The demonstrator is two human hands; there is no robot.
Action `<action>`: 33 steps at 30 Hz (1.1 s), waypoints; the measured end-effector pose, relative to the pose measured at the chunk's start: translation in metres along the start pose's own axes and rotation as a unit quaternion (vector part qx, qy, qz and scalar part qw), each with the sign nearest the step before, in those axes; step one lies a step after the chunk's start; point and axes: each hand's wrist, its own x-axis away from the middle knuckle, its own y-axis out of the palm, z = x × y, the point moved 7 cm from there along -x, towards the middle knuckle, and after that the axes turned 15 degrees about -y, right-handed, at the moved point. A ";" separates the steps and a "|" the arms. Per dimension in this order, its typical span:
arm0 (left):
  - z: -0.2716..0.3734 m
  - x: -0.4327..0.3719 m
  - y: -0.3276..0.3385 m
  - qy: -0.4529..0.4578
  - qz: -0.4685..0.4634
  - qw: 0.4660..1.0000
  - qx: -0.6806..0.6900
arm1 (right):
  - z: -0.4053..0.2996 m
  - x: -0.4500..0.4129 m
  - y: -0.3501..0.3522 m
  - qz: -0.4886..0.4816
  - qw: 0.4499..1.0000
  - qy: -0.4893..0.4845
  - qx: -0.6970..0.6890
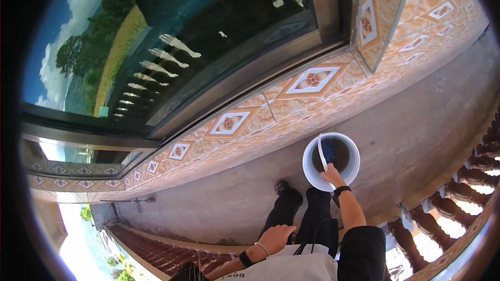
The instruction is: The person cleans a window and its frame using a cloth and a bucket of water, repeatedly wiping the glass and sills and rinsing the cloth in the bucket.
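My right hand grips the white handle of a white plastic bucket. The bucket holds dark liquid, with a bluish patch on its surface, and hangs or stands just ahead of my legs; its base is hidden. In front of my waist, my left hand is held with its fingers loosely extended. Nothing shows in it, though its underside is hidden. Both wrists wear black bands, and the left one also has a bracelet.
A concrete floor runs along a tiled ledge beneath a large reflective glass window. A tiled corner juts out at upper right. Baluster railings stand at right and lower left. A long-handled tool lies farther along the floor.
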 end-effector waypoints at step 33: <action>-0.390 0.210 0.489 -0.293 0.109 0.382 0.869 | -0.208 0.110 0.324 -0.521 0.705 -0.106 0.469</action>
